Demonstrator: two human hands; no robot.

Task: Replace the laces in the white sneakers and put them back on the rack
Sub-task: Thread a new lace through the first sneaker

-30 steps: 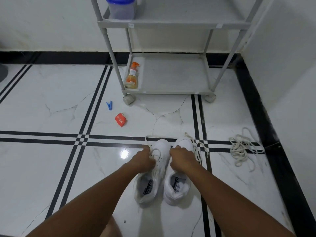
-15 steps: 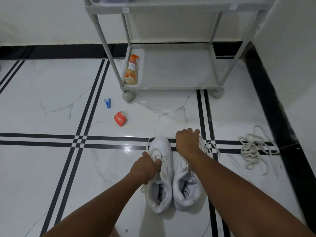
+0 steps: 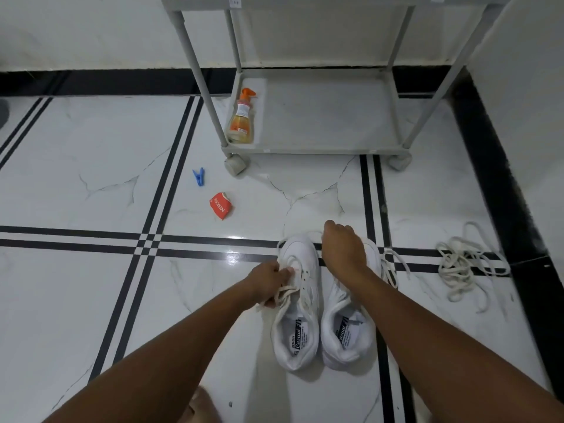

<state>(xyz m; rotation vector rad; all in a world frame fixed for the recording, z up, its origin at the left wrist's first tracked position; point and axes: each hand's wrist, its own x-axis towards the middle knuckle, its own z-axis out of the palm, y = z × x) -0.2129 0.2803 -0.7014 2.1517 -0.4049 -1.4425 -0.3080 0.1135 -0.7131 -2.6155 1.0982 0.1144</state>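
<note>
1. Pinching a bunch of lace, the left hand (image 3: 268,283) sits just left of centre frame, fingers closed on the loose lace (image 3: 282,296) at the eyelet row of the left sneaker (image 3: 297,303). The hand touches that shoe's left flank, about midway along it.

2. Reaching further up the frame, the right hand (image 3: 343,247) lies knuckles-up over the toe end of the right sneaker (image 3: 348,319). Its fingers curl downward, but what they hold — lace end or toe cap — I cannot tell, since the back of the hand hides them.

3. Both sneakers stand side by side on the floor (image 3: 91,300), touching or nearly so, heels toward the bottom of the frame and toes toward the top. Their long axes run almost straight up the picture, pointing at the rack.

4. That axis is what the coming move turns on, in my judgement: the lace must be drawn along the eyelets, from toe toward heel, and the left hand is the nearer one to the left shoe's eyelets.

5. Outward to the right edge, a heap of other laces (image 3: 467,264) lies well apart from the shoes — nearer the right hand.

6. The rack (image 3: 317,149) stands at upper centre, its bottom shelf bare but for a spray bottle (image 3: 242,120) in its left corner. Lacing looks unfinished; shelving comes afterwards.
</note>
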